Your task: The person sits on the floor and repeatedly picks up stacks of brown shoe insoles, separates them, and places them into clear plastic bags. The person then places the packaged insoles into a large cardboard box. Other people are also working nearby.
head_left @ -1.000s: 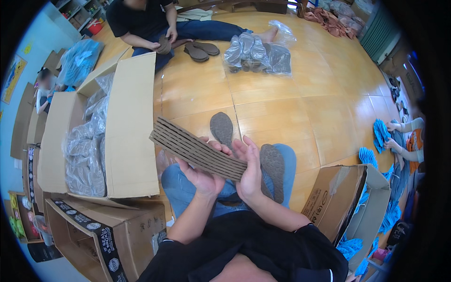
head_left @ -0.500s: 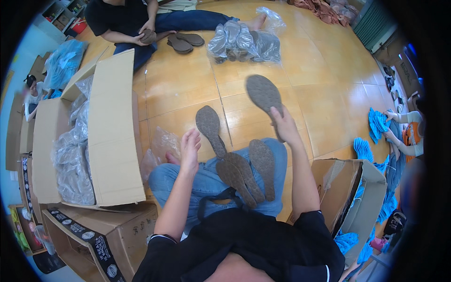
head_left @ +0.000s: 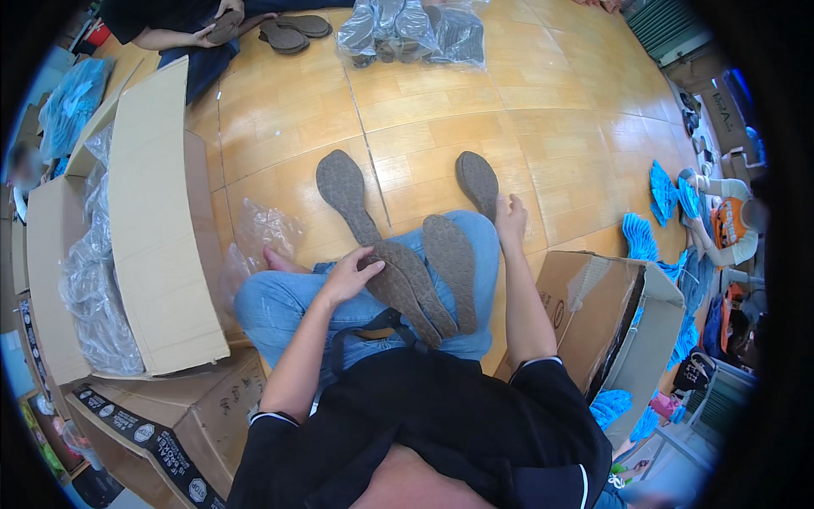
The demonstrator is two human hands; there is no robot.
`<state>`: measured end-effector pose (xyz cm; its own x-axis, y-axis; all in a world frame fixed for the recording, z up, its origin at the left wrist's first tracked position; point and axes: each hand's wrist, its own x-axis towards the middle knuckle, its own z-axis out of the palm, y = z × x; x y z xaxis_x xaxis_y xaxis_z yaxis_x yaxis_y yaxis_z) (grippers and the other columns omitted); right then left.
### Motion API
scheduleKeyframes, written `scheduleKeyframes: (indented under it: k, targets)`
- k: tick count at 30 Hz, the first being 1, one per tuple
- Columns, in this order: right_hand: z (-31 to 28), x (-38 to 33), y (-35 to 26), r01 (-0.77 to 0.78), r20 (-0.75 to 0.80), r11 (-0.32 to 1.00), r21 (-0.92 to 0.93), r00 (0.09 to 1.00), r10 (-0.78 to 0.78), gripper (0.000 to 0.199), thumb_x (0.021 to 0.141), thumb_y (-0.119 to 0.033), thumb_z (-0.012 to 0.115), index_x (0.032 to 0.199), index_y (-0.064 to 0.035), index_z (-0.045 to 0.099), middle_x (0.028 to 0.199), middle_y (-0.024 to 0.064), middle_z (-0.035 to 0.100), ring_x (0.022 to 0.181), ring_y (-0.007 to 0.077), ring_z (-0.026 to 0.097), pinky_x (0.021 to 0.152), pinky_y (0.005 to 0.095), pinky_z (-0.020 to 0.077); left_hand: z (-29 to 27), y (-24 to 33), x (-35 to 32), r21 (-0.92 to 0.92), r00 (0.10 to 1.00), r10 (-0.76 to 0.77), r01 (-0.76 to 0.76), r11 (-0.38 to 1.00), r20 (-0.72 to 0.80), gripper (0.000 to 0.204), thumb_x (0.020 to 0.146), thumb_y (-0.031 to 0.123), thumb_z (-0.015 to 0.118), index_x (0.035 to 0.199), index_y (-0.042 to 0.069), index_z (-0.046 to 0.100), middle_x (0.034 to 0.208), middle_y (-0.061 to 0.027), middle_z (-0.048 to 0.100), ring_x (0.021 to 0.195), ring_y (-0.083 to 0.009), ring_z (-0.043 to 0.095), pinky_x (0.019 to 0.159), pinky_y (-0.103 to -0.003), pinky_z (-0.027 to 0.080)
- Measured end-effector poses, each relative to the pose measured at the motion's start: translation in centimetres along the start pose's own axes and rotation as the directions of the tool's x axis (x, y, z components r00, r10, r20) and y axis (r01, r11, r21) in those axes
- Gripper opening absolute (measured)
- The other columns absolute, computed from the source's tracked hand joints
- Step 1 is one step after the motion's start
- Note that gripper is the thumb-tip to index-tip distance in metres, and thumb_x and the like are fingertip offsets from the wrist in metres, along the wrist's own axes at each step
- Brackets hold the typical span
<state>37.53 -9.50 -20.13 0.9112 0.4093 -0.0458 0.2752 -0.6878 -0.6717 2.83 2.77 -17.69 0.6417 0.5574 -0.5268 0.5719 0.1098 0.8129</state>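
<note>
Several grey-brown shoe soles with a textured surface lie around my lap. My left hand [head_left: 349,276] has its thumb on top of a shoe sole [head_left: 392,273] on my lap, with its fingers at the edge. Overlapping that one is a second sole, and a separate sole [head_left: 449,259] lies on my right thigh. Another long sole [head_left: 342,185] stretches from the lap pile onto the floor. Beyond my right knee a sole [head_left: 476,180] rests on the floor, its near end partly hidden. My right hand [head_left: 510,222] is beside that end, fingers extended and apparently off it.
An open cardboard box [head_left: 157,229] with clear plastic stands left, above another box [head_left: 216,407]. At right is a box [head_left: 577,297] near blue pieces [head_left: 642,237]. Bagged soles [head_left: 407,32] lie ahead; a co-worker's hands [head_left: 222,25] hold a sole. Another person sits far right.
My right hand has lowered its sole to the floor beyond my knee and its fingers have straightened. My left hand has come down from the air onto the lap soles. The view has shifted.
</note>
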Motion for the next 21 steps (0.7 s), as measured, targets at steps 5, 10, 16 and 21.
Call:
scheduleKeyframes:
  k: [5,10,16,21]
  targets:
    - [-7.6,-8.1,-6.9,0.155,0.178,0.984,0.092,0.969,-0.170,0.055,0.092,-0.040,0.059,0.128,0.0009,0.054,0.101,0.0155,0.057,0.093,0.0282,0.059,0.081,0.0401,0.0481,0.5,0.6,-1.4,-0.135,0.993,0.113,-0.118,0.984,-0.044,0.047,0.087,0.023,0.072,0.124,0.000,0.052,0.117,-0.0141,0.062,0.109,-0.0224,0.059,0.093,-0.034,0.047]
    - [-8.6,-16.4,-10.6,0.276,0.495,0.959,0.065,0.825,-0.272,0.047,0.091,-0.038,0.061,0.121,-0.0013,0.060,0.092,0.0157,0.059,0.086,0.0316,0.061,0.079,0.0395,0.0489,3.2,2.6,-3.3,-0.597,0.983,0.178,-0.124,0.792,0.032,0.029,0.085,0.004,0.071,0.108,0.006,0.053,0.105,-0.0027,0.061,0.101,-0.0099,0.057,0.083,-0.026,0.048]
    - [-7.4,-19.3,-12.6,0.364,0.623,0.911,0.194,0.671,-0.401,0.046,0.092,-0.022,0.062,0.132,-0.0035,0.048,0.116,0.0204,0.059,0.108,0.0353,0.060,0.091,0.0388,0.0477,5.0,3.8,-4.7,-0.628,0.981,0.064,-0.167,0.760,-0.184,0.037,0.087,0.006,0.071,0.117,0.004,0.050,0.111,-0.0054,0.059,0.103,-0.0117,0.055,0.088,-0.027,0.046]
    - [-6.7,-20.5,-16.8,0.487,0.354,0.790,0.373,0.713,-0.606,0.049,0.094,-0.023,0.059,0.135,-0.0004,0.045,0.114,0.0217,0.057,0.103,0.0371,0.059,0.089,0.0404,0.0476,3.8,6.3,-8.2,-0.752,0.944,0.064,-0.297,0.588,-0.323,0.092,0.085,0.012,0.073,0.149,0.003,0.008,0.145,-0.0166,0.033,0.132,-0.0257,0.038,0.107,-0.038,0.037]
